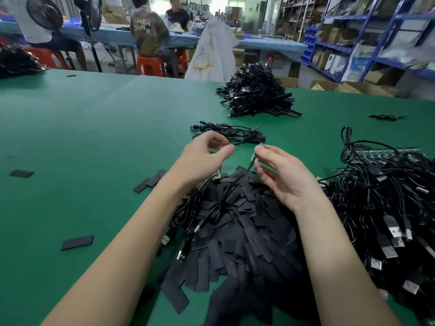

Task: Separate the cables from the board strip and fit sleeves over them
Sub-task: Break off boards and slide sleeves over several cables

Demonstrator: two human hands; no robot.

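Green table (94,128): fills most of my view, a wide matte mat running from the lower edge up to the workshop behind.
Background: people on red stools (150,65) at a blue bench, top centre; blue shelving (367,41) with boxes, top right.
Right hand (286,177): I've got it raised right of centre, palm turned inward, thumb and forefinger pinching a small board end (259,149); the other fingers hang loosely curled below.
Cable (237,184): a thin black lead drops from that board end, down and left across the heap, to a USB plug (166,238) at the heap's left edge.
Left hand (204,158): I see it just left of the right one, apart from it, fingers arched and thumb reaching toward the forefinger; whether it grips anything I cannot tell, it is blurred there.
Sleeves (244,236): a loose heap of flat black pieces under both hands, lower centre; a few strays lie on the mat at left (77,242).
Board strip (381,152): green, at the right edge, mostly buried under a tangle of cables with plugs (386,222).
Small bundle (230,134): a few leads lying just above my hands.
Big pile (256,92): coiled cables, upper centre-right of the table.
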